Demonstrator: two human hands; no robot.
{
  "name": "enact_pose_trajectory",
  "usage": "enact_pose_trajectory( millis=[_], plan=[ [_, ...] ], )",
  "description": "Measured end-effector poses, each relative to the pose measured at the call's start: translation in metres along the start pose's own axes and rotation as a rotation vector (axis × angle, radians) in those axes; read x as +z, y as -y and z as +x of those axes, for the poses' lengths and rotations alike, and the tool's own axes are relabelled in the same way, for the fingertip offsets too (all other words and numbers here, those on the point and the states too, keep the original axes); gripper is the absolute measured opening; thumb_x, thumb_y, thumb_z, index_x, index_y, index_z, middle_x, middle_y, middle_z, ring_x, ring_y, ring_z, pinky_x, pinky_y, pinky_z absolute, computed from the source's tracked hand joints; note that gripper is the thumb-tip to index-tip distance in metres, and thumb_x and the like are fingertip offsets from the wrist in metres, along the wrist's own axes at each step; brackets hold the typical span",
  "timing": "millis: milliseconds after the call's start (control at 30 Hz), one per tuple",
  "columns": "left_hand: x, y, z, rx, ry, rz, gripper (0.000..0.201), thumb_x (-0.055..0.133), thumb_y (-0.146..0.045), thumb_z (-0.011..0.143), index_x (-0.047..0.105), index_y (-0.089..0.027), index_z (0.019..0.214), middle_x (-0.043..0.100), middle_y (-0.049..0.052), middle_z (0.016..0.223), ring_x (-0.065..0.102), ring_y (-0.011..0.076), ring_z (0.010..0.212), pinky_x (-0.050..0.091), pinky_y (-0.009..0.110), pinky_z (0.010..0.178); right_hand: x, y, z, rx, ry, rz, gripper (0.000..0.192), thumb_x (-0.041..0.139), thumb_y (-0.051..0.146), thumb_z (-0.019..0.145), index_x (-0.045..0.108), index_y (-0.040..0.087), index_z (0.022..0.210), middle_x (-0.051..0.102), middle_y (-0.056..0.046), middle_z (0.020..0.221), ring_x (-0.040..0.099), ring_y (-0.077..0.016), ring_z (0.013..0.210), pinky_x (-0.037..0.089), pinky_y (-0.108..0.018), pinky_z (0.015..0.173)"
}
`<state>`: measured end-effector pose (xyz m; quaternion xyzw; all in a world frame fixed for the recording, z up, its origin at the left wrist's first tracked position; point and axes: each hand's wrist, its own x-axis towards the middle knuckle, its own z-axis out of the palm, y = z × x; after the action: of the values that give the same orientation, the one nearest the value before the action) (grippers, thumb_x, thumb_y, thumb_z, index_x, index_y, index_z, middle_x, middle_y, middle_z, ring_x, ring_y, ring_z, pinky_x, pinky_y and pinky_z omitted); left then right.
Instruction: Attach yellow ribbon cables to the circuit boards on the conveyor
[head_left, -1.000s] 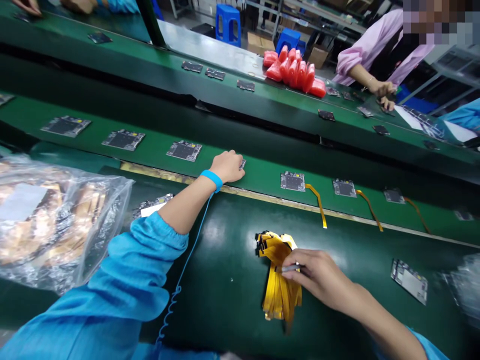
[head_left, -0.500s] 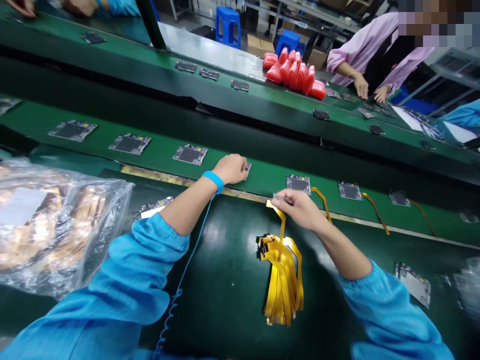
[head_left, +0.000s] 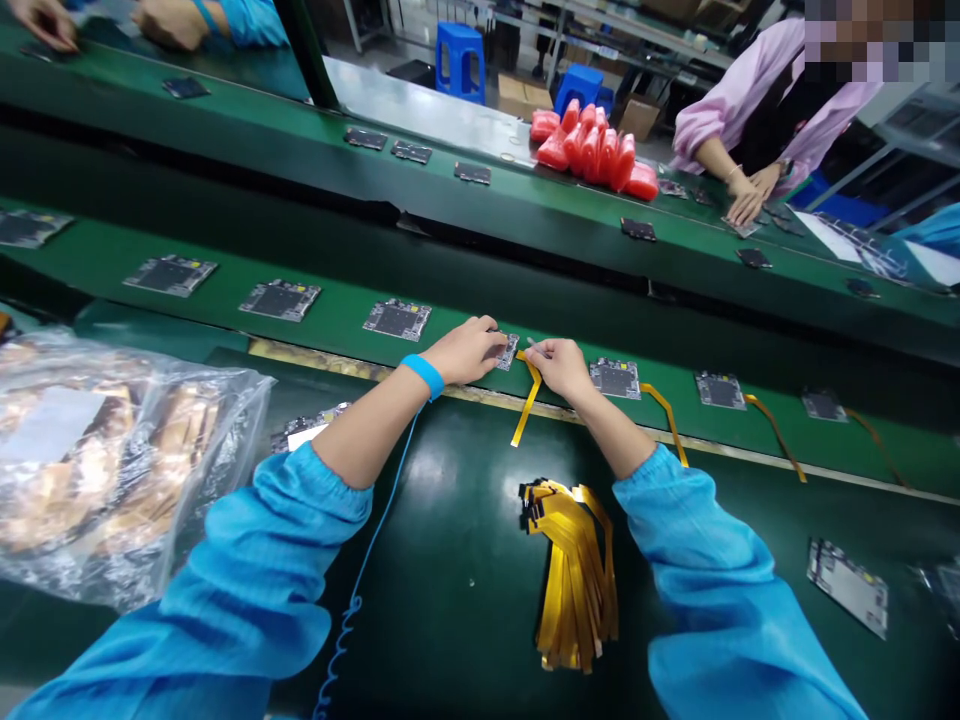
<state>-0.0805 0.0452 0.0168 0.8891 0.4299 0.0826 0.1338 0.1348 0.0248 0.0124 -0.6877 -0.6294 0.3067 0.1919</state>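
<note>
The long green conveyor belt (head_left: 337, 325) ran crosswise just beyond both my hands, and the dark green worktable (head_left: 450, 560) lay under my forearms, nearer me than either hand. Well to the left of my left hand sat a big clear plastic bag (head_left: 112, 470) of brownish parts, its contents too blurred for me to tell apart. Behind my right hand, close to my right sleeve, lay a loose bundle of yellow flat flex ribbons (head_left: 574, 575), fanned out on the table. Along the belt to the left of my left hand stood a row of small square grey circuit boards (head_left: 279, 299), each apart from the next; to the right of my right hand more such boards (head_left: 615, 378) lay on the belt with yellow ribbons trailing off them toward the table edge. My left hand (head_left: 466, 352), a blue band (head_left: 424, 374) at its wrist with a coiled blue cord hanging down, was curled with its fingertips pressed down on one small grey circuit board (head_left: 508, 350) on the belt. My right hand (head_left: 561, 368), just beside it and nearly touching, had thumb and fingers pinched shut on the top end of a single yellow flex ribbon (head_left: 526, 400), held at the edge of that board, the ribbon's free end hanging down toward the table between my wrists.
</note>
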Motion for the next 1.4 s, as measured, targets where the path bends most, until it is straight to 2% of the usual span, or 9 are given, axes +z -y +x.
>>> enact_pose_trajectory(
  millis=[167,500,867,1067,1233,1333,1400],
  plan=[
    [0.002,-0.005,0.001,0.013,-0.010,-0.012,0.035,0.060,-0.025,0.093,0.072,-0.021,0.127,0.060,0.013,0.131,0.062,0.0298,0.117,0.052,0.043,0.105,-0.005,0.003,-0.004,0.024,0.002,-0.068,0.020,0.067,0.035,0.091,0.081,0.020,0.091,0.078,-0.003,0.086,0.064,-0.0179,0.075,0.040,-0.026,0.065],
    [0.006,-0.015,0.006,0.028,-0.016,-0.007,0.036,0.059,-0.025,0.095,0.071,-0.019,0.128,0.060,0.015,0.133,0.061,0.0309,0.118,0.051,0.044,0.104,-0.013,-0.002,-0.008,0.017,0.016,-0.152,0.021,0.067,0.034,0.091,0.081,0.020,0.089,0.077,-0.003,0.082,0.062,-0.0171,0.073,0.039,-0.025,0.064],
    [0.012,-0.014,-0.002,0.143,-0.026,-0.052,0.044,0.060,-0.020,0.091,0.068,-0.022,0.134,0.055,0.015,0.147,0.055,0.0317,0.123,0.046,0.048,0.109,-0.022,-0.001,-0.007,0.043,0.033,-0.254,0.019,0.067,0.033,0.093,0.082,0.022,0.089,0.077,-0.005,0.085,0.066,-0.0198,0.078,0.041,-0.026,0.067],
    [0.011,-0.031,-0.002,0.242,0.025,0.101,0.052,0.061,-0.029,0.095,0.061,-0.028,0.147,0.055,0.016,0.145,0.052,0.0337,0.123,0.041,0.052,0.112,-0.026,-0.001,-0.011,0.044,0.008,-0.297,0.018,0.067,0.033,0.093,0.082,0.022,0.090,0.078,-0.006,0.089,0.070,-0.0228,0.086,0.043,-0.027,0.069],
    [0.014,-0.050,0.002,0.210,0.060,0.205,0.053,0.060,-0.039,0.099,0.059,-0.028,0.150,0.054,0.018,0.147,0.050,0.0377,0.131,0.037,0.055,0.116,-0.029,-0.005,-0.016,0.064,0.006,-0.331,0.018,0.067,0.034,0.095,0.081,0.023,0.093,0.079,-0.007,0.093,0.071,-0.0240,0.089,0.044,-0.028,0.070],
    [0.015,-0.056,0.003,0.191,0.066,0.226,0.053,0.058,-0.039,0.100,0.056,-0.028,0.152,0.053,0.018,0.150,0.049,0.0389,0.134,0.039,0.056,0.114,-0.035,-0.012,-0.021,0.002,-0.004,-0.345,0.025,0.063,0.042,0.098,0.080,0.024,0.102,0.079,-0.007,0.099,0.071,-0.0252,0.093,0.045,-0.029,0.073],
    [0.015,-0.059,0.003,0.195,0.064,0.226,0.052,0.057,-0.040,0.101,0.057,-0.027,0.151,0.052,0.020,0.150,0.049,0.0402,0.134,0.041,0.056,0.112,-0.038,-0.019,-0.024,-0.069,-0.021,-0.351,0.035,0.053,0.046,0.105,0.080,0.025,0.106,0.078,-0.008,0.106,0.071,-0.0258,0.099,0.045,-0.029,0.076]
  ],
)
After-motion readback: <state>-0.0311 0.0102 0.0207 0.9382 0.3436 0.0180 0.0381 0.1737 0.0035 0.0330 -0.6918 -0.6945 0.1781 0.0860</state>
